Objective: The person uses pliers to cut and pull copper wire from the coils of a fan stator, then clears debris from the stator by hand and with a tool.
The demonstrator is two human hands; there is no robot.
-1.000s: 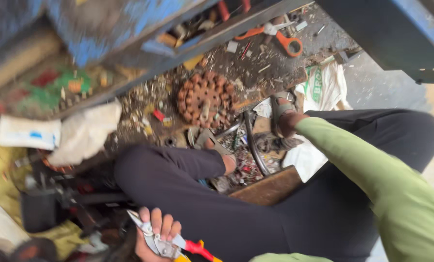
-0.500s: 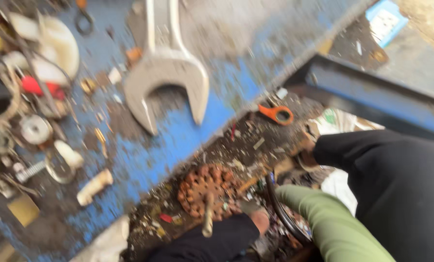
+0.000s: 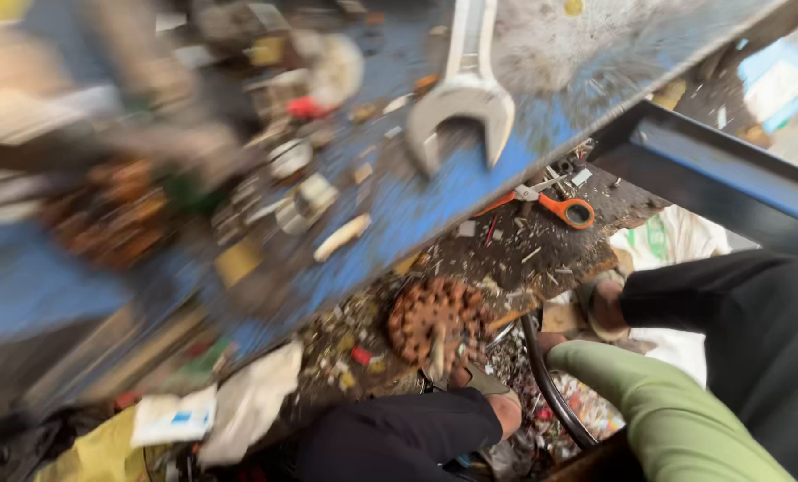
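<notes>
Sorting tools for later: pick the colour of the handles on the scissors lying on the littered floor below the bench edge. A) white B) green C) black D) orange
D: the scissors show orange handle loops, lying just below the blue workbench edge.

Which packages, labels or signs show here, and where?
White packet with a blue patch: flat, lower left on the floor clutter.
White bag with green print: crumpled, right of centre under the blue beam.
Pale card on blue backing: top right corner, blurred.
No screens.
</notes>
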